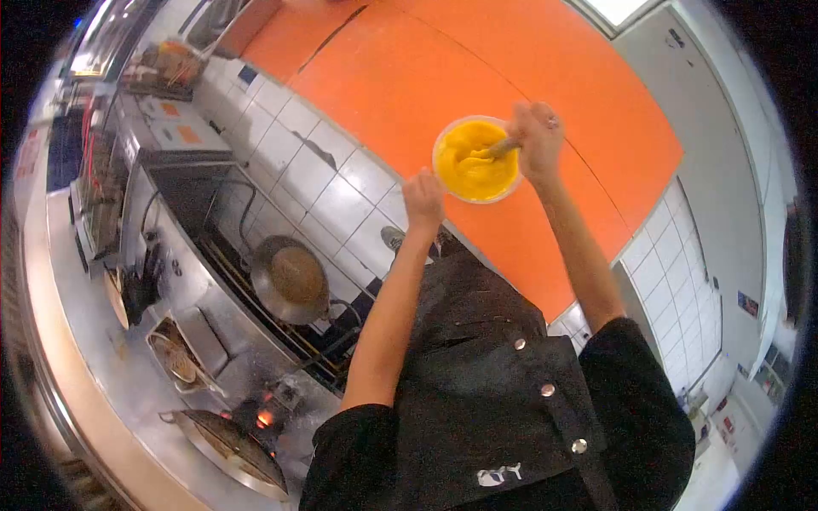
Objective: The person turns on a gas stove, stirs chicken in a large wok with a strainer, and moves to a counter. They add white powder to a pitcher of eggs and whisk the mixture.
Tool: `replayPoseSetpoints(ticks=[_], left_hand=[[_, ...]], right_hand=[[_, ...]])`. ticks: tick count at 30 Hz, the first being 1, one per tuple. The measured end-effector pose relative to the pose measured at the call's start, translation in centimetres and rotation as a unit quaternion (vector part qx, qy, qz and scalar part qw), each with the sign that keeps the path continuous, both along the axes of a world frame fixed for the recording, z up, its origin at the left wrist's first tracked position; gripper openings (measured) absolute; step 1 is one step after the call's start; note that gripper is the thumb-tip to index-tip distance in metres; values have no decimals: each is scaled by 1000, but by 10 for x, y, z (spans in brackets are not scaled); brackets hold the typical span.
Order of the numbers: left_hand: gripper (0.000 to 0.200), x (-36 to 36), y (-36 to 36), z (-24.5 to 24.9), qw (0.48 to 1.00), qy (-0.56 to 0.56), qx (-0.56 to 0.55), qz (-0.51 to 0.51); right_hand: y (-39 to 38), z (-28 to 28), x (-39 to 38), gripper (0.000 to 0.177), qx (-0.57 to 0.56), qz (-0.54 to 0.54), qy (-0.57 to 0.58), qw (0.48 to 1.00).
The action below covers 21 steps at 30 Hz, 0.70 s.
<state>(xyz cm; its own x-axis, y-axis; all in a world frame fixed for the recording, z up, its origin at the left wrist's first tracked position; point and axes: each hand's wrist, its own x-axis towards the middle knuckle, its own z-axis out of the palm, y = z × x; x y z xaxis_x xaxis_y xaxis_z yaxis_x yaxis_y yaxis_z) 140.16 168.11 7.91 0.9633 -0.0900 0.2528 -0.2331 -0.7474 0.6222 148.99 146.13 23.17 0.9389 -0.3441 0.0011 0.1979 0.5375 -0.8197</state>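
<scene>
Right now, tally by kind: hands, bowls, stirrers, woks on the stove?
Hands: 2, left hand, right hand
Bowl: 1, yellow mix inside
Stirrer: 1
Woks: 2, upper wok, lower wok
Total: 6

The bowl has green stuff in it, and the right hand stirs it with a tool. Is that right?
Not quite. The head view shows yellow mixture in the bowl, not green. The right hand does stir it with a tool.
</scene>
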Motion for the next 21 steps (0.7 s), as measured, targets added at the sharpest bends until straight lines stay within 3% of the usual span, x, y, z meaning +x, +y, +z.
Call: replayPoseSetpoints(ticks=[2, 3, 5, 6, 8, 9, 11, 12, 14, 15, 17, 18, 19, 20, 21], left_hand=[[23, 7, 3, 0, 991, 115, -63, 3], [23, 2, 3, -3, 991, 119, -62, 9], [17, 3, -1, -12, 999, -20, 1, 31], [17, 0, 4, 2, 1000, -13, 6, 21], [11, 18, 6, 27, 942, 278, -190, -6], [11, 12, 3, 19, 941, 281, -190, -7], [5, 9, 0, 3, 1000, -5, 8, 8], [5, 3, 5, 2, 1000, 1, 10, 8], [7, 11, 3, 2, 998, 48, -33, 5], [7, 19, -1, 2, 998, 41, -37, 5], [9, 12, 1, 1, 999, 15, -32, 10], [9, 12, 1, 6, 999, 18, -31, 11], [18, 12, 2, 11, 998, -30, -40, 24], [43, 20, -3, 17, 994, -84, -55, 40], [43, 27, -9, 18, 994, -89, -55, 37]], right_hand=[[12, -7, 9, 48, -105, 41, 89, 990], [11, -15, 7, 48, -103, 48, 93, 989], [0, -29, 10, 46, 105, 51, -48, 992], [10, -27, 2, 46, 110, 40, -42, 992], [28, -18, 9, 44, -181, 132, 53, 973], [19, -11, 7, 44, -181, 131, 56, 973], [0, 6, 16, 45, 33, 67, -72, 995], [9, -6, 12, 45, 34, 66, -66, 995], [23, -34, 14, 45, -145, 121, 45, 981], [13, -17, 19, 45, -149, 121, 38, 981], [-10, 14, 14, 46, 57, 47, -73, 995], [3, 2, 13, 46, 58, 48, -70, 995], [23, -20, 6, 45, -42, 74, -11, 996], [29, -30, 8, 45, -146, 102, 43, 983], [16, -17, 13, 45, -147, 99, 39, 983]])
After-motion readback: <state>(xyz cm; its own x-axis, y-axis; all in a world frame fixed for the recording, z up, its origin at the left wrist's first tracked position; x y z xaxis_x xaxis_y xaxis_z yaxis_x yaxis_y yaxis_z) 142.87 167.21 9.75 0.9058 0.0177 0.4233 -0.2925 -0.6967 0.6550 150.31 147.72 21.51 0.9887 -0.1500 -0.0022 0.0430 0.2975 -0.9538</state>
